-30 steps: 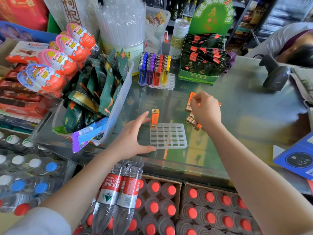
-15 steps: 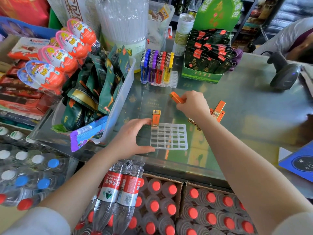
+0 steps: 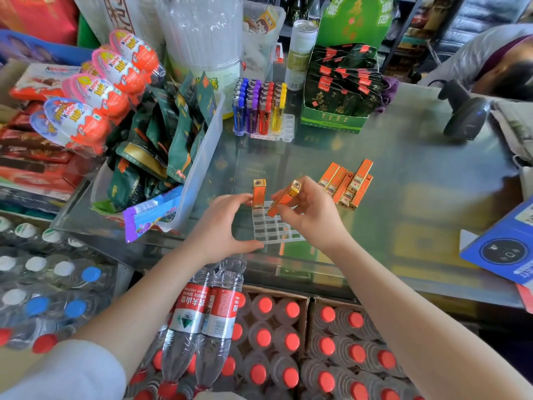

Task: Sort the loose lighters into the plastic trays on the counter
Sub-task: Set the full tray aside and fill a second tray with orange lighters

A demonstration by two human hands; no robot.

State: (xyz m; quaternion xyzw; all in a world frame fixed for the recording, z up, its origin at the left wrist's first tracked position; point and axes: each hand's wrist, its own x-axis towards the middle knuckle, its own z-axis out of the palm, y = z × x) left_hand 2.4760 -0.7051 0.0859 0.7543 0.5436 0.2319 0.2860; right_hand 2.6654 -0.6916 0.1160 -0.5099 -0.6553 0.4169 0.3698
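Note:
A clear plastic grid tray lies on the glass counter near its front edge. One orange lighter stands upright in the tray's far left corner. My left hand grips the tray's left side between thumb and fingers. My right hand holds a second orange lighter tilted over the tray's far row, gold cap up. Several loose orange lighters lie in a pile on the counter to the right. A second tray farther back holds blue, purple, red and yellow lighters.
A clear bin of green snack packets stands left of the tray. A green display box and a barcode scanner stand at the back. A blue card lies at right. Bottled water is stacked below the counter. A person leans in at top right.
My right hand picked one orange lighter out of the pile and carried it left, down over the tray. My left hand stayed on the tray's left side.

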